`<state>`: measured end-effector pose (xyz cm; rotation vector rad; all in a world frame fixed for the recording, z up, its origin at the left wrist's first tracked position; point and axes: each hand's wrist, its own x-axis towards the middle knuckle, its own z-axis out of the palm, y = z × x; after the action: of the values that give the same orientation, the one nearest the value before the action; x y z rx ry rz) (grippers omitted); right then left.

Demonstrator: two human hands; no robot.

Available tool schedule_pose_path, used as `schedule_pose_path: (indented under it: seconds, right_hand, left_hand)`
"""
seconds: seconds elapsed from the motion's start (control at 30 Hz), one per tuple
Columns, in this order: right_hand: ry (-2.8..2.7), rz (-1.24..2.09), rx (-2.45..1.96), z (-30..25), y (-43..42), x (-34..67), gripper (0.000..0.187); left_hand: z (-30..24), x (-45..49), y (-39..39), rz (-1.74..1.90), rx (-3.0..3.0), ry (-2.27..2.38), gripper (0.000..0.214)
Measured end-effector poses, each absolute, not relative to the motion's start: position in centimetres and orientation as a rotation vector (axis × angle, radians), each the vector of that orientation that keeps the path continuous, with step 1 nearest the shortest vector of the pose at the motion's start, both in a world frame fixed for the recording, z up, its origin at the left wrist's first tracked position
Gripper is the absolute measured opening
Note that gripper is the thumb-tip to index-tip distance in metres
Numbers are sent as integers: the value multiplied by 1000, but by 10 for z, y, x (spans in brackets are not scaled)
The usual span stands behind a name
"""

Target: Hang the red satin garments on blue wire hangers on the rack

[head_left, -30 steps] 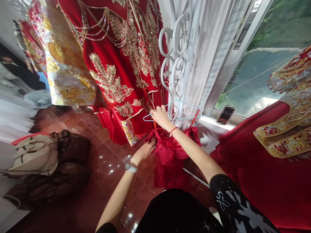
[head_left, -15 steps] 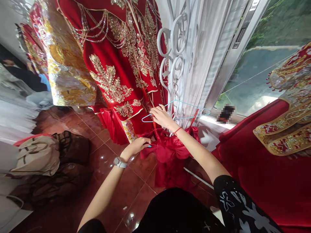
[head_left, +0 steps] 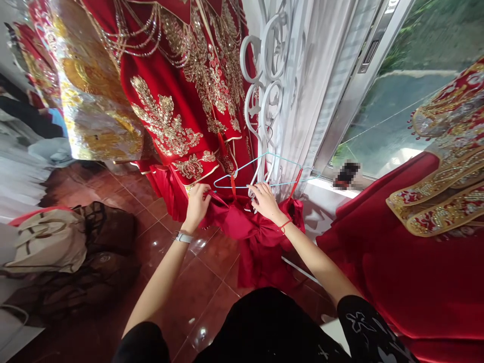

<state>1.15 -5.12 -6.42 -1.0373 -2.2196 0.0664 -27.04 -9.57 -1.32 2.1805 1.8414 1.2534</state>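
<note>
A plain red strapped dress (head_left: 242, 227) hangs in front of me from a light blue wire hanger (head_left: 282, 157), its thin straps looped over the hanger's two ends. My left hand (head_left: 197, 205) pinches the dress's upper edge at the left and holds that cloth stretched out sideways. Near the middle of the neckline, just below the hanger's bar, my right hand (head_left: 265, 201) has its fingers closed on the top edge; the fingertips are partly hidden by the cloth.
Behind the hanger stands a white scrolled metal frame (head_left: 251, 58). A red gown with gold embroidery (head_left: 166, 123) hangs at the left, and red cloth (head_left: 401, 282) with gold-trimmed pieces at the right. Bags (head_left: 53, 237) sit on the tiled floor (head_left: 166, 312) beside a window (head_left: 401, 111).
My left hand has moved left and up, drawing the dress's edge outward. My right hand has come down from the hanger's left strap to the middle of the neckline.
</note>
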Motion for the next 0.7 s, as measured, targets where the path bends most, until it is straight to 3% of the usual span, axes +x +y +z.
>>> schedule_pose_path:
  seconds: [0.17,0.4,0.7]
  right_hand:
    - [-2233,127,-1001,-62,-57,15,57]
    - [-2240,147,-1059,-55,-62,12,59]
    - [-2000,308,-1007,-56,-66,46,62]
  left_hand:
    - [3,-273,-73,1417,1869,1951,21]
    - [35,-226,-51,1313,2156,1531,39]
    - [-3,-214,-53,1112,2401,1490,48]
